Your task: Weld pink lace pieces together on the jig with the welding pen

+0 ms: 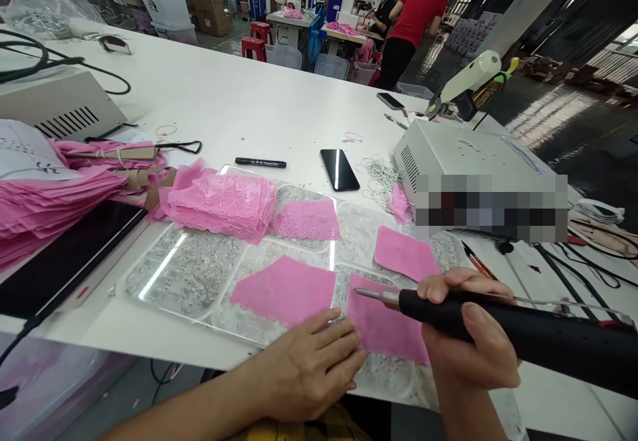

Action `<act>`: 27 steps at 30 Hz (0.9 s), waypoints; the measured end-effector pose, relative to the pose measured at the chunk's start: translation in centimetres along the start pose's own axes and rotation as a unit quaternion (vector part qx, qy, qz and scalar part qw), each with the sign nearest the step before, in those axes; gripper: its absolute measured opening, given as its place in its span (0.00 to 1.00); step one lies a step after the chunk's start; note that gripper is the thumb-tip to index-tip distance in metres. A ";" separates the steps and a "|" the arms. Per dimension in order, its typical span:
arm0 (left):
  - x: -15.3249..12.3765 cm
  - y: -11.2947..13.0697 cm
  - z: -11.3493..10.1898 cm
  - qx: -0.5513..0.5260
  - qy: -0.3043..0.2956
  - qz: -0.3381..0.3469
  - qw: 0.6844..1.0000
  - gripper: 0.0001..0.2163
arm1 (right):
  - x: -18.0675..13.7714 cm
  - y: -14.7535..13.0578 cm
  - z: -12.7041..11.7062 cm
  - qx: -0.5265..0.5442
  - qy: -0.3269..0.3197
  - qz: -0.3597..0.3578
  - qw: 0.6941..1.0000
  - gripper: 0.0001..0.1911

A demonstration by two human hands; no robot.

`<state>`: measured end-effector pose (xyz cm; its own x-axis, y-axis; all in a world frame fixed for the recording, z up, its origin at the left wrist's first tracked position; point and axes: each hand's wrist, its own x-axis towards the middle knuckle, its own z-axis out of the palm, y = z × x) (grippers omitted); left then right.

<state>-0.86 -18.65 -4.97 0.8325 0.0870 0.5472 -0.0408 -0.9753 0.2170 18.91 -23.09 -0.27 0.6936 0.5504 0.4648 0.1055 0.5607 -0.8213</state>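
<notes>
My right hand grips a black-handled hot cutting pen, its metal tip hovering over a pink fabric piece. My left hand lies flat, fingers spread, on the near edge of that piece and of a second pink piece. Both pieces rest on a scorched clear glass plate. A third pink piece sits further right on the plate. A stack of pink lace and a single lace piece lie at the plate's far side.
A black phone and black marker lie beyond the plate. A white control box stands right, a grey box left, pink fabric bundles and a dark tablet near left. People work at sewing machines behind.
</notes>
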 end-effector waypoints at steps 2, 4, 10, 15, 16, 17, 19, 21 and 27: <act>0.0 0.0 -0.1 -0.004 -0.001 0.002 1.000 0.12 | -0.3 -0.2 -0.2 0.001 -0.011 0.008 1.000 0.06; 0.1 0.0 -0.1 -0.007 0.000 0.006 1.000 0.11 | -0.6 -0.3 -0.2 0.001 -0.020 0.011 1.000 0.06; 0.3 0.0 -0.2 -0.016 0.005 0.011 1.000 0.11 | -0.6 0.2 0.0 -0.005 -0.047 -0.003 0.999 0.04; 0.2 -0.1 -0.4 -0.023 0.005 0.014 1.000 0.11 | -0.8 -0.2 -0.1 -0.002 -0.053 0.003 0.999 0.04; 0.2 -0.1 -0.4 -0.026 0.006 0.018 0.999 0.11 | -0.9 -0.4 -0.2 0.003 -0.052 0.009 0.999 0.04; 0.2 -0.2 -0.4 -0.029 0.007 0.022 0.999 0.11 | -1.1 -0.7 -0.3 0.007 -0.051 0.017 0.999 0.04; 0.3 -0.2 -0.4 -0.034 0.008 0.027 0.999 0.10 | -1.5 -1.2 -0.5 0.011 -0.053 0.038 0.998 0.04; 0.3 -0.2 -0.4 -0.036 0.009 0.026 0.999 0.10 | -1.9 -1.6 -0.7 0.007 -0.058 0.053 0.997 0.04; 0.4 -0.1 -0.5 -0.037 0.005 0.023 0.999 0.10 | -2.4 -1.6 -0.8 0.008 -0.076 0.049 0.996 0.04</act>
<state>-0.76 -18.43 -4.39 0.8234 0.0441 0.5657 -0.1201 -0.9609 0.2496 17.59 -25.80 -0.36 0.5837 0.6893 0.4291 0.0313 0.5090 -0.8602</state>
